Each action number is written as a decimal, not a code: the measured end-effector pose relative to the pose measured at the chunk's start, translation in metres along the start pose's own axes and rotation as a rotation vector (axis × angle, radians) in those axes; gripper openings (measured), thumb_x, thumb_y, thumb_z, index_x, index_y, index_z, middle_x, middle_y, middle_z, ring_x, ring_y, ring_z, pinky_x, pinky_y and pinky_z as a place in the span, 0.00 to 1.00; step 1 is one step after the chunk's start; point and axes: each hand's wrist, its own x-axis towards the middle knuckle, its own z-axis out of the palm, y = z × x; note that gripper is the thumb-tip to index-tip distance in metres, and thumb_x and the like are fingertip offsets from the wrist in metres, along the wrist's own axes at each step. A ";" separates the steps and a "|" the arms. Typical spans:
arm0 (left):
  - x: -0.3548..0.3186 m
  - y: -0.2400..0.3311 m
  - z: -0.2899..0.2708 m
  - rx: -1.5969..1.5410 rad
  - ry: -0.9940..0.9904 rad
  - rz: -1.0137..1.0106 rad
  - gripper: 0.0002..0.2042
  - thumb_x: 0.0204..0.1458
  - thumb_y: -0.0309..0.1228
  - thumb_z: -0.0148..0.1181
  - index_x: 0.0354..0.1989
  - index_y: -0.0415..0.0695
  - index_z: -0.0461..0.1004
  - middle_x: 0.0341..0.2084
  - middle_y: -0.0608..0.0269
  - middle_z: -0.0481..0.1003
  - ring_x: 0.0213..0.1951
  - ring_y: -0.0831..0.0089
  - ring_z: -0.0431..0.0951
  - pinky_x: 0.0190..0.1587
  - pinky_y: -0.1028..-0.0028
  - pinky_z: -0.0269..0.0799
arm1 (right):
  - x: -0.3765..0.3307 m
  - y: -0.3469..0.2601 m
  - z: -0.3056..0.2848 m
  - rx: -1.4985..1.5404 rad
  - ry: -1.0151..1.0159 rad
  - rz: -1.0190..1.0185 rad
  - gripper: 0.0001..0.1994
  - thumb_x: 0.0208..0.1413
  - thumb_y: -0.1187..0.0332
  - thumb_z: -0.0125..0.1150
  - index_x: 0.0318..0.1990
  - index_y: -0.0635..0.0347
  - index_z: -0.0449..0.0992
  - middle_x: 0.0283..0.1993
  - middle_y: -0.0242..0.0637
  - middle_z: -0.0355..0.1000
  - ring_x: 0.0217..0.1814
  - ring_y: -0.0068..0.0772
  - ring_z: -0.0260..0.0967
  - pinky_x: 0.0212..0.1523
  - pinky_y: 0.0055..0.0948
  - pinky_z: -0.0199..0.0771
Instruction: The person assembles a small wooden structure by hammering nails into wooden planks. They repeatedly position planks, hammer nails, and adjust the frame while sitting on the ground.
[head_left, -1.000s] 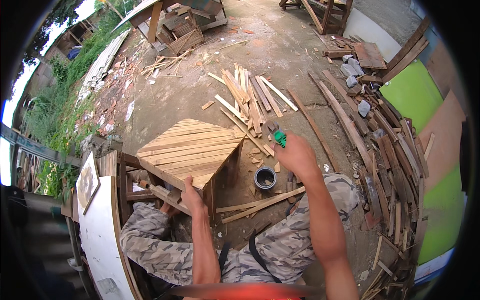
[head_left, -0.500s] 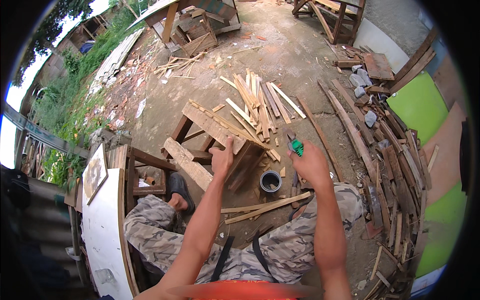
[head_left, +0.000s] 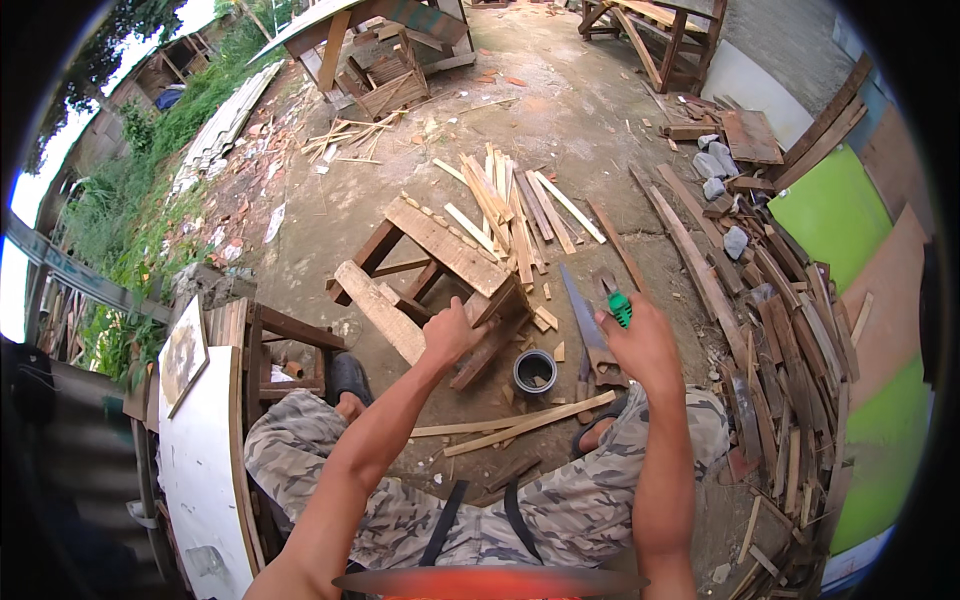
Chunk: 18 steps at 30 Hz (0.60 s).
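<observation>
A small wooden stool lies tipped on its side on the ground in front of me, its slatted top facing away and its legs toward me. My left hand grips one of its legs near the lower corner. My right hand is raised to the right of the stool and is shut on a green-handled tool. A handsaw lies flat on the ground just left of that hand.
A small round tin sits on the ground between my knees and the stool. Loose wooden slats lie beyond the stool, long strips lie by my feet. Stacked boards line the right. A white panel stands at my left.
The stool went from standing upright to lying tipped on its side. My left hand moved from its near edge up onto a leg. My right hand kept the green tool.
</observation>
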 end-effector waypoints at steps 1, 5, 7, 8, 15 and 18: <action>0.001 -0.001 -0.002 0.014 -0.005 0.011 0.37 0.44 0.62 0.68 0.41 0.34 0.71 0.31 0.43 0.81 0.37 0.47 0.83 0.39 0.54 0.78 | 0.001 0.000 0.000 -0.003 0.013 -0.026 0.19 0.56 0.59 0.65 0.41 0.70 0.74 0.37 0.62 0.76 0.43 0.66 0.74 0.44 0.55 0.70; 0.021 -0.001 -0.029 0.044 -0.068 -0.005 0.38 0.45 0.62 0.67 0.47 0.35 0.73 0.35 0.42 0.81 0.41 0.47 0.82 0.44 0.55 0.78 | 0.007 0.002 0.000 -0.010 0.007 -0.063 0.19 0.56 0.59 0.66 0.40 0.70 0.74 0.36 0.63 0.76 0.42 0.67 0.74 0.43 0.55 0.71; 0.029 -0.002 -0.050 0.046 -0.059 0.038 0.40 0.44 0.62 0.67 0.51 0.34 0.75 0.39 0.39 0.80 0.43 0.46 0.82 0.47 0.55 0.77 | 0.009 0.004 -0.001 -0.026 0.025 -0.060 0.19 0.56 0.58 0.66 0.39 0.70 0.74 0.35 0.63 0.76 0.42 0.67 0.74 0.43 0.55 0.71; 0.035 -0.003 -0.061 0.041 -0.026 0.037 0.37 0.44 0.61 0.68 0.48 0.34 0.77 0.38 0.40 0.81 0.42 0.46 0.82 0.45 0.56 0.77 | 0.010 0.005 -0.002 -0.019 0.028 -0.057 0.19 0.55 0.59 0.67 0.40 0.70 0.75 0.36 0.63 0.76 0.42 0.66 0.74 0.42 0.54 0.71; 0.067 -0.061 -0.136 -0.243 -0.083 -0.184 0.33 0.47 0.61 0.66 0.30 0.33 0.83 0.23 0.54 0.81 0.27 0.66 0.82 0.33 0.66 0.74 | 0.014 0.010 -0.003 -0.013 0.011 -0.023 0.20 0.56 0.58 0.67 0.41 0.70 0.75 0.36 0.63 0.76 0.42 0.66 0.75 0.43 0.53 0.72; 0.056 -0.087 -0.132 -0.334 -0.019 -0.338 0.40 0.45 0.67 0.64 0.32 0.29 0.82 0.24 0.48 0.80 0.28 0.60 0.82 0.34 0.62 0.75 | 0.015 0.006 -0.002 -0.024 0.013 -0.026 0.20 0.57 0.58 0.65 0.41 0.71 0.74 0.37 0.64 0.76 0.42 0.66 0.75 0.44 0.54 0.72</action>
